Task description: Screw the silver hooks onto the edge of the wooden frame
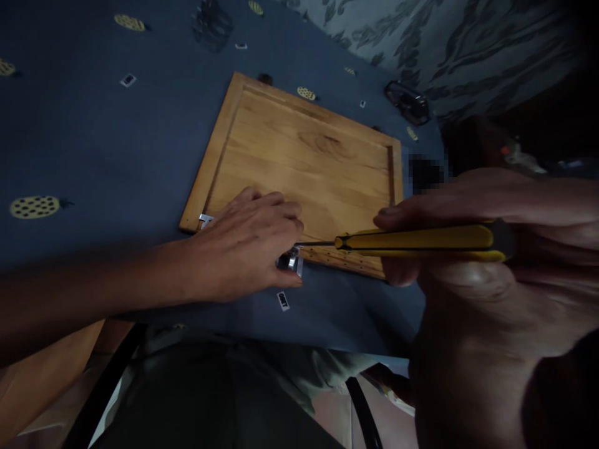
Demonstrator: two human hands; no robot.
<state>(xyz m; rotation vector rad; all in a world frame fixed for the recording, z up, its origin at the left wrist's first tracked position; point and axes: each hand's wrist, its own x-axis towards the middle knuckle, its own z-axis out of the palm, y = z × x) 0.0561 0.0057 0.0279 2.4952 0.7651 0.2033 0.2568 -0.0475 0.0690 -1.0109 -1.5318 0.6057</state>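
A framed wooden panel (pixel 304 156), like a small cabinet door, lies on the blue cloth. My left hand (pixel 248 249) bends over its near edge, fingers curled and thumb below, gripping a shiny metal hinge (pixel 291 260) at that edge. Part of the hinge hides under the fingers. Close to the camera, my right hand (pixel 482 299) is closed around the yellow-and-black handle of a screwdriver (pixel 416 242). The thin shaft points left and its tip meets the hinge beside my left fingers. Another metal fitting (pixel 204 219) shows at the panel's near left corner.
Blue cloth with yellow pineapple prints (pixel 35 207) covers the table. A dark glossy object (pixel 407 103) lies beyond the panel at right, and a dark, blurred object (pixel 213 25) at the far side. Patterned fabric (pixel 393 31) rises behind. My lap (pixel 210 393) is below the table edge.
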